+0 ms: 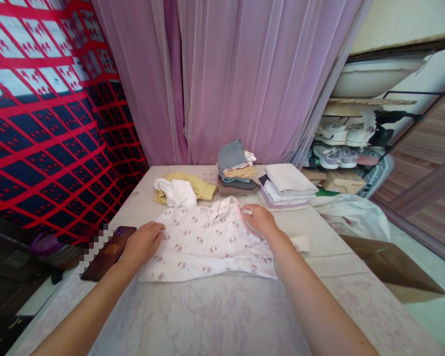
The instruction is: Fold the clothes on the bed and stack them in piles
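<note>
A small white baby shirt (203, 240) with a scattered red and grey print lies spread out in front of me, its collar end away from me. Pink trim runs along its upper right part. At the shirt's left edge is my left hand (143, 244), fingers and thumb closed on the fabric. My right hand (261, 221) pinches the cloth by the pink trim on the right side. Part of a sleeve shows beyond my right wrist. A dark phone (109, 252) lies just left of my left hand.
Behind the shirt lie a crumpled white cloth (178, 193) and a yellow garment (198, 185). A stack of folded clothes (232, 158) stands at the back, with folded white cloths (289, 180) to its right. A cardboard box (393, 262) and a shoe rack (344, 133) are beyond the right edge.
</note>
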`<state>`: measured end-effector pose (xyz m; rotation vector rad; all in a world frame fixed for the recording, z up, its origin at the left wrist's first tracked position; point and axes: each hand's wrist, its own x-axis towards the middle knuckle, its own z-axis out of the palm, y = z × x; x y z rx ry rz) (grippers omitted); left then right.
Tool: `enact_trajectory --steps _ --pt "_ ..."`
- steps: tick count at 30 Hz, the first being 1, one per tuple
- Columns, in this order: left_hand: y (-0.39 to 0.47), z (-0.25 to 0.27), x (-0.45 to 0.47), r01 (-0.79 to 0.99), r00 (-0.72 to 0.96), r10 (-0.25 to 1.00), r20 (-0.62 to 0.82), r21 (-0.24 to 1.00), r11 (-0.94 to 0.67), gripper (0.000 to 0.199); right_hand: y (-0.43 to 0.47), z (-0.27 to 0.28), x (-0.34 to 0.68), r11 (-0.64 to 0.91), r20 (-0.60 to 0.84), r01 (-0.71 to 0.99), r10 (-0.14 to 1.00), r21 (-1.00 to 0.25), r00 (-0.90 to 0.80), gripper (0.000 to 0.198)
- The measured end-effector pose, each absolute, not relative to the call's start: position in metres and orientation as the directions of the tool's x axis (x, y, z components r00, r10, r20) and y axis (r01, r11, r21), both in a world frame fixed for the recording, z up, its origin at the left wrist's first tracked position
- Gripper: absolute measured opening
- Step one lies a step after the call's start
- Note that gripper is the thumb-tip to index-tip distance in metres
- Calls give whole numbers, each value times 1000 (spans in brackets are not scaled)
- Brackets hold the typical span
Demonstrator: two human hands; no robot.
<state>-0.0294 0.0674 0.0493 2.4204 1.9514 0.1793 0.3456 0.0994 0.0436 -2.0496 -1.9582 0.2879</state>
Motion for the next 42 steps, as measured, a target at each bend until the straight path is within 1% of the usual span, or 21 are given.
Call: enact_trajectory --steps 3,5,7,8,9,12,14,15,17,18,20,22,23,25,27,29,31,34,36,39,42 --pt "91 43 -32 977 176 962 210 81 -197 41 128 35 323 -53 22 915 998 -401 67 53" --pt "110 35 -35 976 162 959 233 108 -191 49 139 28 315 -36 9 879 999 -475 46 52" --pt "127 27 -39 966 156 971 183 176 -189 50 141 22 315 -5 23 843 1000 -537 20 35" --pt "134 24 -41 956 159 977 142 226 -189 46 139 21 317 3 25 832 1000 -554 13 27" --pt "138 22 -42 941 166 981 96 281 -186 41 135 20 321 -3 17 823 1000 -568 15 24" --pt "143 29 -43 902 168 986 -20 407 -146 27 116 24 339 -45 19 779 997 -625 73 29" --pt "143 42 -39 901 123 992 -2 420 -111 26 107 29 350 -75 108 765 977 -640 186 31" --pt "145 49 -35 908 91 995 51 405 -104 25 104 31 354 -99 162 777 954 -622 251 33" --pt "151 61 -25 936 45 982 185 337 -106 23 102 34 356 -160 224 835 921 -526 318 34" --pt "155 65 -19 951 55 971 233 283 -122 21 103 34 355 -189 207 869 927 -457 311 32" --pt "162 67 -10 973 109 956 274 170 -160 22 106 34 349 -224 98 922 959 -317 266 28" --pt "164 61 -1 978 151 942 299 94 -186 33 112 35 345 -237 7 943 969 -234 246 30" --pt "162 56 2 977 164 933 320 78 -199 38 117 35 343 -239 0 946 969 -219 245 32" --pt "152 45 9 963 222 911 349 68 -260 43 128 37 343 -226 31 951 971 -213 237 37" --pt "137 32 15 927 325 886 331 76 -368 41 143 38 343 -201 18 959 978 -202 208 41" --pt "120 17 19 880 421 862 283 103 -464 38 159 38 343 -179 -53 965 984 -191 172 40" --pt "106 1 21 849 475 849 232 131 -511 40 173 36 342 -141 -141 972 983 -190 115 34" --pt "94 -19 20 847 486 857 169 150 -510 46 184 32 341 -86 -250 978 967 -189 37 17" --pt "91 -26 18 860 467 871 155 151 -488 49 185 32 342 -65 -292 980 956 -187 7 11" --pt "92 -28 18 870 447 884 139 164 -465 49 179 36 344 -18 -280 976 959 -219 -45 11" --pt "93 -27 19 877 426 897 118 189 -441 49 165 43 343 66 -227 950 964 -305 -140 13"
